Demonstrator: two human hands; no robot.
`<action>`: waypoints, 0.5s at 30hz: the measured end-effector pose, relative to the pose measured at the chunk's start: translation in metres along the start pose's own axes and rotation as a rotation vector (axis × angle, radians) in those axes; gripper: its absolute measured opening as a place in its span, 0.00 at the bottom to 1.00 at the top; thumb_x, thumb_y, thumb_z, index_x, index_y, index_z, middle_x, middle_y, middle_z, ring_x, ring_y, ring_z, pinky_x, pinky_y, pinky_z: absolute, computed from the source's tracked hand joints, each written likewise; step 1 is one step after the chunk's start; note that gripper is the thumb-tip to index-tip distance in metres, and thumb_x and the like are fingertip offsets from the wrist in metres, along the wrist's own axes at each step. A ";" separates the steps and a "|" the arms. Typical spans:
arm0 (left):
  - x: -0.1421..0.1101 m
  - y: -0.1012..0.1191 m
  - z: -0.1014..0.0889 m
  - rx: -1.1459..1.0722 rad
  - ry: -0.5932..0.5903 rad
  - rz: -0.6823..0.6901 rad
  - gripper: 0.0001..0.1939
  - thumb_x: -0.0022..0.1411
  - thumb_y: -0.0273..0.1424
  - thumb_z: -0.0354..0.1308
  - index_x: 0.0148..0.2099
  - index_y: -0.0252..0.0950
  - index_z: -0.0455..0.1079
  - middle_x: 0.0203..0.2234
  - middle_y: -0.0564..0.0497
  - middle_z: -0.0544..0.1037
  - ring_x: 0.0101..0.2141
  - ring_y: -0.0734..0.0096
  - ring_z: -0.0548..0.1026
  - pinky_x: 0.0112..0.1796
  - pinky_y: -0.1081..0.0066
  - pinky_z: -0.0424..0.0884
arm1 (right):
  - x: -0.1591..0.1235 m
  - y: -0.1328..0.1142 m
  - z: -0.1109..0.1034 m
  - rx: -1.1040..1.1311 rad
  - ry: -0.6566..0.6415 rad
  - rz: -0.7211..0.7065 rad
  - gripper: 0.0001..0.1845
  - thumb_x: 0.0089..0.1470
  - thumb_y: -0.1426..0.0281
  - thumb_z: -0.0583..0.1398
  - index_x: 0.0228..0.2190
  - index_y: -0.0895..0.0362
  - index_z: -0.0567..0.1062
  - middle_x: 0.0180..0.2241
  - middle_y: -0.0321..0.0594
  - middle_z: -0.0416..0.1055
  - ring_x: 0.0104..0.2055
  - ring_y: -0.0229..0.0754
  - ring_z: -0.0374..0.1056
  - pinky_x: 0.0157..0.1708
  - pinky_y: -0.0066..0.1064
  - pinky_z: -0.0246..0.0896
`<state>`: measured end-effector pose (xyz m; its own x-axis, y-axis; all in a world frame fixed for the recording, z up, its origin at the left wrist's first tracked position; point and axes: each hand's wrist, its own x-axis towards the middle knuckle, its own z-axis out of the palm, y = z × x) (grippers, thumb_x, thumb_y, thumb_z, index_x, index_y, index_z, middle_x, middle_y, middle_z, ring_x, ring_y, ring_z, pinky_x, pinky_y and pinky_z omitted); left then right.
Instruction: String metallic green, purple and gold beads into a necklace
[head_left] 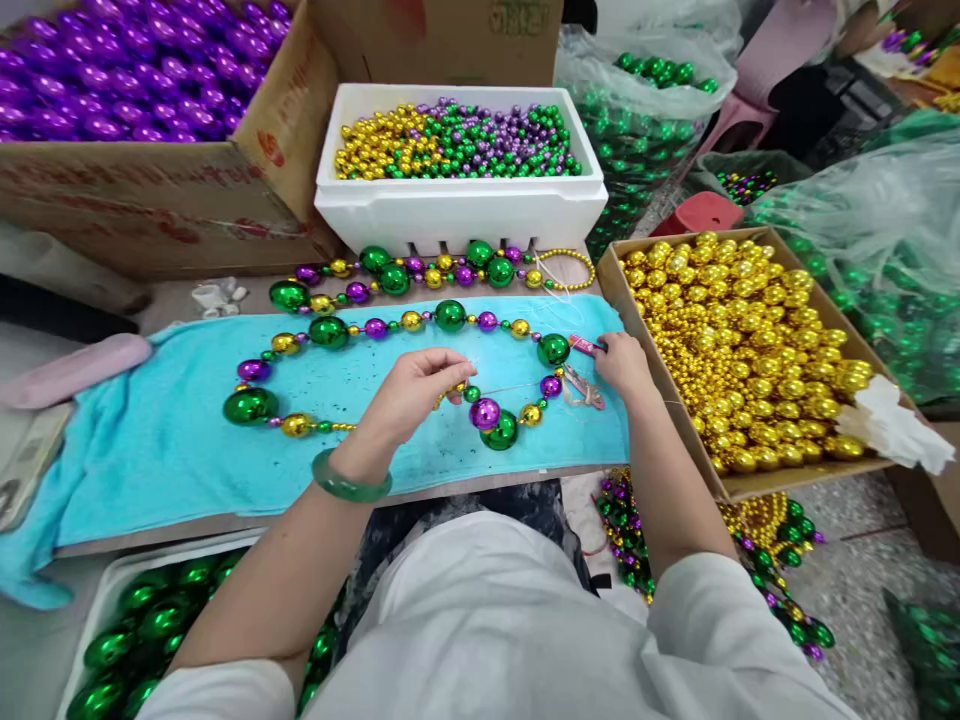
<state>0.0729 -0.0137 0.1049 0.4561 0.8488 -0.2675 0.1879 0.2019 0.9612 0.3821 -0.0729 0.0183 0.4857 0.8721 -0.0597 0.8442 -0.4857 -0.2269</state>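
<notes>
My left hand [416, 385], wrist bent, pinches the bead necklace [390, 370] lying looped on the turquoise towel [150, 440]; my right hand [622, 365], arm outstretched, grips a red lighter [586, 346] beside it

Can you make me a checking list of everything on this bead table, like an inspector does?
Surface: turquoise towel spread over a board.
Job's things: bead strand looped on the towel, green, gold and purple balls on thin thread.
Clutter: second bead strand behind; small white scraps.
Hands: left hand pinches small beads; right hand grips a small red tool.
Cables: nothing seen.
Surroundings: white foam box of mixed beads, cardboard box of gold beads, box of purple beads, tray of green balls.
</notes>
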 end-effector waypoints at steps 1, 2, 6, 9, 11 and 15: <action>0.000 0.001 0.001 -0.006 0.001 -0.002 0.13 0.47 0.40 0.69 0.28 0.35 0.75 0.22 0.53 0.73 0.21 0.76 0.69 0.24 0.73 0.67 | 0.004 0.004 0.003 0.004 -0.019 -0.023 0.15 0.59 0.72 0.56 0.44 0.65 0.77 0.45 0.58 0.72 0.46 0.51 0.67 0.42 0.36 0.58; 0.000 0.001 0.003 -0.012 0.007 -0.001 0.14 0.46 0.40 0.69 0.29 0.35 0.75 0.22 0.53 0.73 0.20 0.77 0.69 0.24 0.73 0.67 | 0.006 0.006 0.004 0.002 -0.038 -0.038 0.14 0.59 0.72 0.55 0.43 0.64 0.77 0.44 0.56 0.73 0.45 0.50 0.68 0.41 0.35 0.58; 0.002 0.000 0.006 -0.010 0.041 0.028 0.13 0.47 0.39 0.68 0.28 0.34 0.74 0.21 0.54 0.72 0.20 0.78 0.68 0.24 0.74 0.66 | 0.005 0.012 -0.002 -0.026 -0.104 0.006 0.09 0.53 0.74 0.59 0.37 0.62 0.75 0.41 0.54 0.73 0.40 0.48 0.69 0.36 0.33 0.58; 0.004 -0.002 0.004 -0.007 0.034 0.049 0.13 0.48 0.39 0.67 0.28 0.34 0.74 0.21 0.54 0.72 0.20 0.78 0.68 0.23 0.75 0.66 | -0.003 0.023 -0.014 0.034 -0.106 0.148 0.07 0.47 0.74 0.62 0.32 0.60 0.72 0.34 0.51 0.74 0.35 0.47 0.70 0.32 0.32 0.59; 0.004 -0.002 0.002 -0.001 0.047 0.063 0.12 0.48 0.39 0.66 0.29 0.34 0.74 0.21 0.54 0.72 0.20 0.78 0.69 0.23 0.75 0.66 | -0.013 0.030 -0.019 0.281 -0.108 0.253 0.09 0.46 0.73 0.63 0.32 0.58 0.69 0.29 0.45 0.74 0.29 0.43 0.69 0.27 0.30 0.59; 0.005 -0.005 -0.001 0.043 0.113 0.056 0.10 0.49 0.38 0.66 0.30 0.35 0.75 0.21 0.54 0.73 0.20 0.78 0.69 0.23 0.76 0.66 | -0.032 0.034 -0.012 0.947 -0.092 0.294 0.17 0.47 0.66 0.62 0.40 0.55 0.65 0.27 0.35 0.73 0.20 0.36 0.66 0.20 0.26 0.60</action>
<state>0.0739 -0.0098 0.0985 0.3666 0.9081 -0.2023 0.2032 0.1341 0.9699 0.3975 -0.1183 0.0244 0.5932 0.7452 -0.3046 0.1440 -0.4704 -0.8706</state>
